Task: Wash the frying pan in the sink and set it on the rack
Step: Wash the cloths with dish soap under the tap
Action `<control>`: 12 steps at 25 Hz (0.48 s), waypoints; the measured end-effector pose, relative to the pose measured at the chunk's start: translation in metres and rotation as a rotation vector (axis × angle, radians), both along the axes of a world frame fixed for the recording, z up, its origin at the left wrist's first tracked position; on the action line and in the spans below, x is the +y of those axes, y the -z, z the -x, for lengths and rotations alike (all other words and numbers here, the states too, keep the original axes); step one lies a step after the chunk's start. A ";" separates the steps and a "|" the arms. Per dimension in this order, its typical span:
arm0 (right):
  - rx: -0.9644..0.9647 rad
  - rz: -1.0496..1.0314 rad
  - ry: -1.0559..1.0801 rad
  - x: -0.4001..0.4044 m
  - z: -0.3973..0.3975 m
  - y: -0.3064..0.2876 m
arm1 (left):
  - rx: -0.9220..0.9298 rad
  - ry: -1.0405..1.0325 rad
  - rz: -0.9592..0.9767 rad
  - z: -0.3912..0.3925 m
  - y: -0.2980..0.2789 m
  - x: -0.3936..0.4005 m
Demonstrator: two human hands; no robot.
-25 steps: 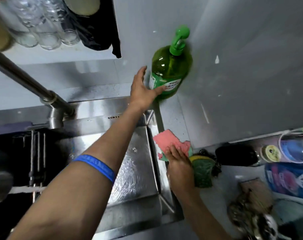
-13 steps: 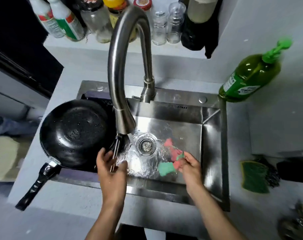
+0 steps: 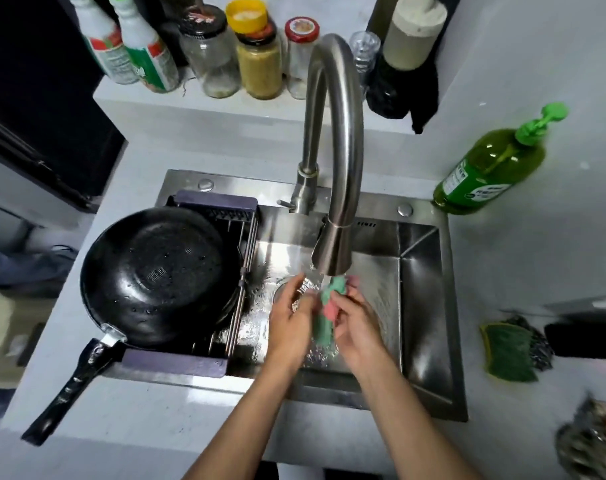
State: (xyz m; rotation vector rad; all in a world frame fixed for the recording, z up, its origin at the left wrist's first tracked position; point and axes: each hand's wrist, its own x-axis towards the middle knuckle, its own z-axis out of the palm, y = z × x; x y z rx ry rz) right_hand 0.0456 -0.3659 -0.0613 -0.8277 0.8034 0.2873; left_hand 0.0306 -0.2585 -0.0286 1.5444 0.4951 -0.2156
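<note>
Hands, left [image 3: 289, 325] and right [image 3: 357, 327], apparently pinch cloth [image 3: 327, 306] between curled fingers under faucet [image 3: 332, 161].

The round black frying pan [image 3: 159, 271] sat right way up on the purple-ended wire drying rack [image 3: 204, 296], which spanned the left part of the stainless steel sink [image 3: 429, 306]. Water drops beaded its dark, glossy inside. Its long black handle [image 3: 69, 386] pointed toward the near left, reaching out over the pale countertop beyond the sink's front edge.

no legible text on the bottle labels [image 3: 473, 183]
</note>
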 end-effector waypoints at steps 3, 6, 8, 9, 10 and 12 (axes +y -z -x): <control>0.002 0.080 0.029 0.025 -0.020 -0.002 | 0.262 0.006 0.359 -0.015 0.022 -0.007; 0.018 0.378 -0.022 0.040 -0.019 0.002 | 0.305 -0.169 0.408 -0.032 0.032 -0.014; 0.025 0.586 -0.002 0.040 -0.020 0.008 | 0.338 -0.138 0.342 -0.032 0.030 -0.023; 0.009 0.617 -0.024 0.040 -0.021 0.010 | 0.341 -0.141 0.344 -0.032 0.029 -0.025; -0.015 0.633 -0.064 0.043 -0.022 0.012 | 0.340 -0.167 0.372 -0.034 0.030 -0.025; -0.089 0.609 -0.160 0.049 -0.017 0.012 | 0.300 -0.233 0.426 -0.040 0.031 -0.020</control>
